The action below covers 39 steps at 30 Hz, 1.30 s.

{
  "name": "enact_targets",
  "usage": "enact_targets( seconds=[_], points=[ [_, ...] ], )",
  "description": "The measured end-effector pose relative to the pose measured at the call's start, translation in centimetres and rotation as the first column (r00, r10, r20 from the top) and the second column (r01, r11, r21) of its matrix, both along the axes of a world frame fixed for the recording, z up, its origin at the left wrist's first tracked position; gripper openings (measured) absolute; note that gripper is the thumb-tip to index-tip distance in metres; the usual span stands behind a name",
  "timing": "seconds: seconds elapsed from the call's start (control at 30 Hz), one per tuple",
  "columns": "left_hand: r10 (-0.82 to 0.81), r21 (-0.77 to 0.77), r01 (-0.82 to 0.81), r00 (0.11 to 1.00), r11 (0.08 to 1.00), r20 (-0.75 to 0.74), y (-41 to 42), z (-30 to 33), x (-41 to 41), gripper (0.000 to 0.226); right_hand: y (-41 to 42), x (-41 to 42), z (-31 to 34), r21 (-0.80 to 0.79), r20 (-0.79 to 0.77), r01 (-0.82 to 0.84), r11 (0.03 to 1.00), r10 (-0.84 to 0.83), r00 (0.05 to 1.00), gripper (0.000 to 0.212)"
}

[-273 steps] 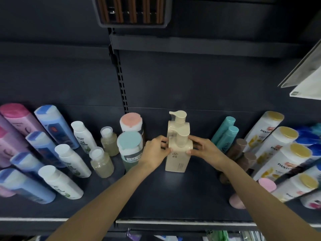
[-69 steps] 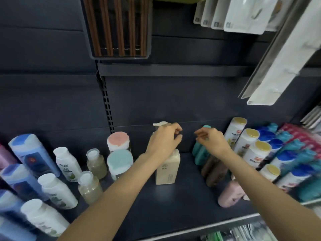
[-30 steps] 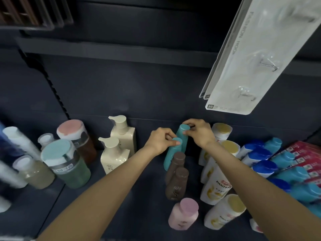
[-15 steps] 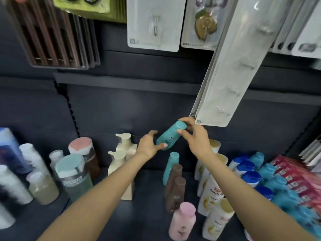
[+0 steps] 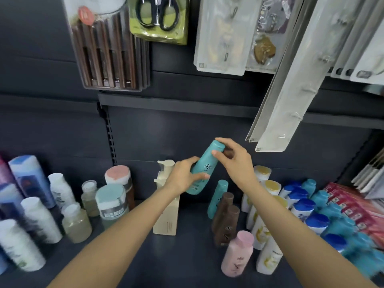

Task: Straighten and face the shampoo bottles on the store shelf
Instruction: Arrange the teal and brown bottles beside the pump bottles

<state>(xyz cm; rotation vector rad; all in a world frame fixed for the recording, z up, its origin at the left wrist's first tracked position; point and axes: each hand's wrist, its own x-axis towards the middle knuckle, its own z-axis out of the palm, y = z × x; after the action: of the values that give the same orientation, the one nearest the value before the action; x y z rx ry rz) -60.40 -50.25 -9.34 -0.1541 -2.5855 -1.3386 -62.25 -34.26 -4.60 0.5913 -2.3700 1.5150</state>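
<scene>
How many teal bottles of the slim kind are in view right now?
2: one teal bottle is lifted off the shelf, tilted, held by the left hand and right hand; the other stands behind the brown bottles.

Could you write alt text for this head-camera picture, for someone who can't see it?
Two bare hands hold a teal bottle tilted in the air above a dark store shelf: the left hand grips its lower body, the right hand pinches its cap end. Other bottles stand in rows on both sides.
</scene>
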Motion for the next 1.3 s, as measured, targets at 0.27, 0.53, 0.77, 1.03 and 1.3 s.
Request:
enact_targets(
  seconds=[0.27, 0.53, 0.77, 1.03, 1.3],
  points=[
    [-0.046, 0.11, 0.044, 0.999, 0.993, 0.016, -2.1, 2.3, 3.2, 0.03, -0.7, 2.6, 2.5, -0.274, 0.106, 0.063, 0.96, -0.035, 0.994, 0.019],
    [-0.215, 0.711, -0.046, 0.938, 0.702, 0.273, -5.5, 2.4, 6.9, 0.041, 0.1, 4.3, 1.5, -0.666, 0.306, 0.123, 0.736, 0.118, 0.945, 0.027],
    [0.184, 0.439, -0.152, 0.982, 0.886, -0.031, -6.8, 2.6, 9.0, 0.053, -1.0, 5.0, -1.6, -0.721, 0.486, 0.178, 0.669, 0.306, 0.819, 0.028],
    [0.061, 0.161, -0.005, 0.938, 0.987, -0.342, -7.0, 3.3, 11.4, 0.062, -2.0, 5.1, -3.9, -0.744, 0.565, 0.245, 0.622, 0.39, 0.727, 0.038],
    [0.048, 0.212, 0.036, 0.925, 0.977, -0.378, -7.8, 2.8, 11.8, 0.057, -2.1, 5.6, -3.8, -0.755, 0.556, 0.228, 0.615, 0.415, 0.721, 0.029]
  ],
)
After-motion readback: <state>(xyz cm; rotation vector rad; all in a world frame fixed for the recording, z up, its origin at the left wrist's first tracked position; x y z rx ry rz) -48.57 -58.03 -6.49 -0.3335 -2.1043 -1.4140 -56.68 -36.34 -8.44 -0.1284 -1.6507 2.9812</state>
